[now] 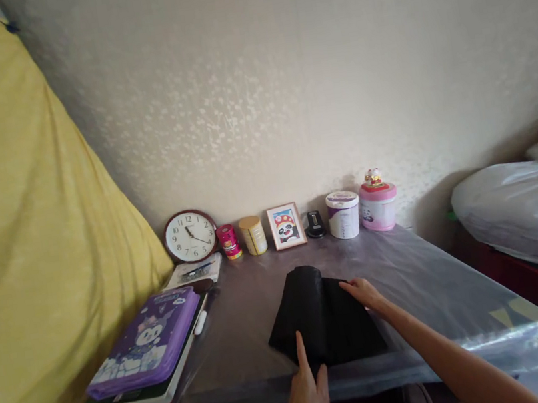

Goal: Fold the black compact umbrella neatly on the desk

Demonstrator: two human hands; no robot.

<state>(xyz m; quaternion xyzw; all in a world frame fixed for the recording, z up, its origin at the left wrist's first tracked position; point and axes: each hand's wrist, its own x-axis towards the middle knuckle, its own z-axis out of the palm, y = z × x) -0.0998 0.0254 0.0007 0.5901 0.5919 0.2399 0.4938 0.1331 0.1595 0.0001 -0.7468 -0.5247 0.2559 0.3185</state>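
Note:
A black folded cloth (306,317) lies near the front edge of the table, its left part curling up in a rounded fold and its right part flatter. My left hand (306,398) is at the near edge of the cloth, with the index finger stretched against the fold and the thumb apart. At the upper right edge of the cloth, my right hand (364,295) has its fingertips closed on the fabric; its thumb is mostly hidden.
The table (428,285) has a clear plastic cover. A purple case (148,341) sits on books at left. Along the wall stand a clock (190,236), tins, a framed panda picture (286,226), a white tub (343,216) and a pink-lidded jar (379,206). A yellow curtain (38,215) hangs left.

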